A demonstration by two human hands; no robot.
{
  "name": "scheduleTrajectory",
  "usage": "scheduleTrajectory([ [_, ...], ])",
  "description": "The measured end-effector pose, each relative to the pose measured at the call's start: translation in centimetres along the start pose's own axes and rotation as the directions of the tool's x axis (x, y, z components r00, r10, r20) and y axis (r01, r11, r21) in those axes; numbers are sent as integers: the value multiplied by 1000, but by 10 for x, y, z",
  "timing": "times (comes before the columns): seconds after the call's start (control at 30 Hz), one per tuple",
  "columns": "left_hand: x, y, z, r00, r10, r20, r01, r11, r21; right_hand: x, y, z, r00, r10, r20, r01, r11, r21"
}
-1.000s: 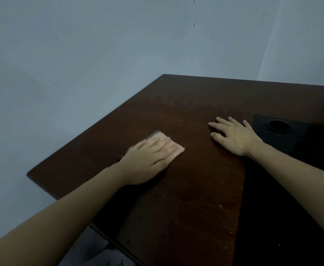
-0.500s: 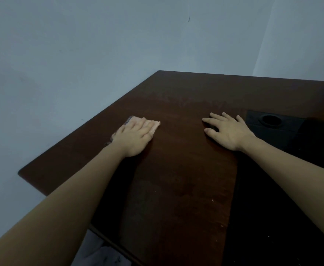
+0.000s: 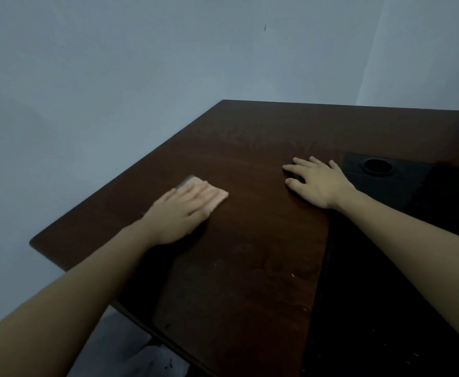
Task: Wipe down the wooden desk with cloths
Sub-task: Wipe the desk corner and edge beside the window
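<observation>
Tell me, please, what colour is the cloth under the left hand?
Pale pink cloth, seen in the head view.

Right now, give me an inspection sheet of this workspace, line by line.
Surface: dark wooden desk, a few pale specks near its front.
Job's things: one pink cloth flat on the desk.
Clutter: nothing seen.
Hands: left hand presses flat on the cloth; right hand rests flat on the bare wood, fingers spread.
Cables: nothing seen; black cable port sits beside the right hand.
Surroundings: plain pale walls meet in a corner behind the desk.
</observation>
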State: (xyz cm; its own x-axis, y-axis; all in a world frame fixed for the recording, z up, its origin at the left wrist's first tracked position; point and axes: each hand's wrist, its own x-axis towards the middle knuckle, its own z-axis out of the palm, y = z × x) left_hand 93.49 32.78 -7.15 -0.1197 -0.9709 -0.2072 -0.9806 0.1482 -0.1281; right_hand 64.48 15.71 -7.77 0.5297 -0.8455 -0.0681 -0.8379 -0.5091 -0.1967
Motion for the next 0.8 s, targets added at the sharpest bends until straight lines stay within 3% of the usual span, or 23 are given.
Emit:
scheduleTrajectory([
  [0.1,28,1,-8,984,-171,39,174,982,-72,0,1,-1,1000,-6,-6,7,1000,9],
  [0.17,45,14,-11,980,-194,49,198,972,-122,0,2,-1,1000,-12,-15,12,1000,14],
  [0.33,40,81,-17,1000,-4,4,4,990,-140,-7,3,-7,988,-47,-145,59,995,77],
  [0.43,7,107,-12,985,160,-61,-167,975,-145,-20,7,-15,972,-103,-211,106,994,3],
  [0.5,-11,99,-6,980,191,-63,-199,969,-146,-29,15,-18,971,-151,-186,144,988,-52],
  [0.63,-15,61,-5,997,73,-28,-76,988,-135,-45,44,-22,984,-110,-137,97,990,-98],
  [0.8,29,30,-2,985,-172,14,173,978,-117,-53,73,-11,993,105,-60,-106,994,-13],
])
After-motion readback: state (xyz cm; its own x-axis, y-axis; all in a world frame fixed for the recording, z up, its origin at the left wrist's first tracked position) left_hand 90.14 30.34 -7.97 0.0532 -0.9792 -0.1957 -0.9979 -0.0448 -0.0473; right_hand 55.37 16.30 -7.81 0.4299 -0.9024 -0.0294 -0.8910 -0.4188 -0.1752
